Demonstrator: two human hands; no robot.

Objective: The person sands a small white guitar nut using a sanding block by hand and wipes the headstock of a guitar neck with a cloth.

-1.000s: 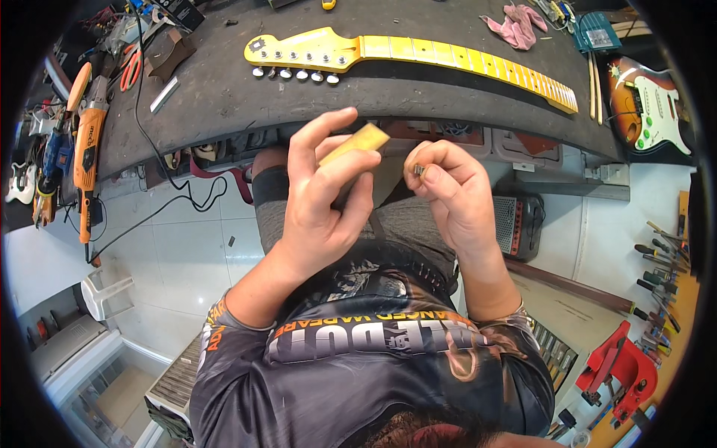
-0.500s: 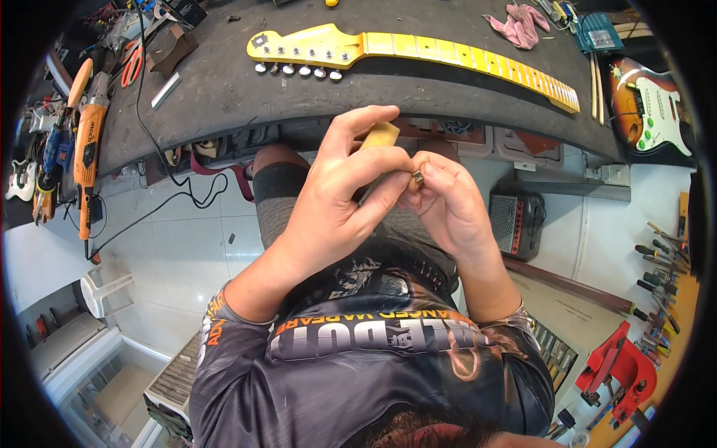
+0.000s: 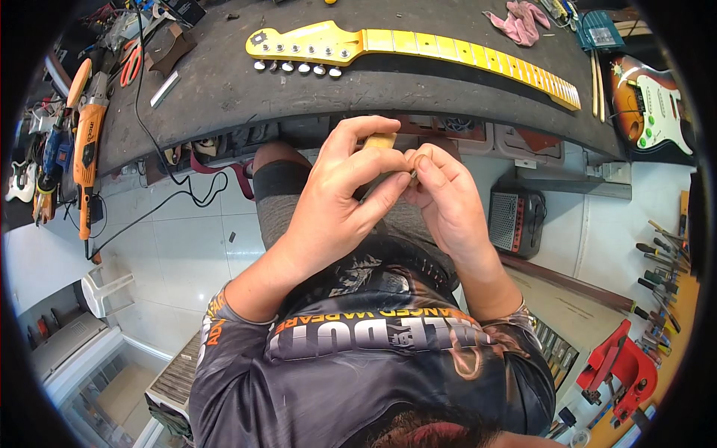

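Observation:
Above my lap, my left hand [image 3: 337, 190] is closed, its fingers curled round a flat yellow piece [image 3: 382, 140], of which only one end shows. Thumb and forefinger of that hand meet the fingertips of my right hand [image 3: 449, 205], which is closed in a pinch. Between them sits a small metal part [image 3: 414, 174], mostly hidden by the fingers. Beyond my hands, a yellow guitar neck [image 3: 448, 49] lies across the dark workbench [image 3: 224, 97]. Its headstock, with a row of tuners, points left.
An electric guitar body [image 3: 648, 112] and a pink cloth [image 3: 519, 24] lie on the right. An orange power tool [image 3: 89, 142] and red-handled scissors [image 3: 131, 63] are on the left. Beneath the bench stands a small amplifier [image 3: 517, 220]. A red clamp [image 3: 624, 366] is at lower right.
Both hands have dipped slightly toward me. The right fingers have turned over the small metal part, so less of it shows. Less of the yellow piece is visible.

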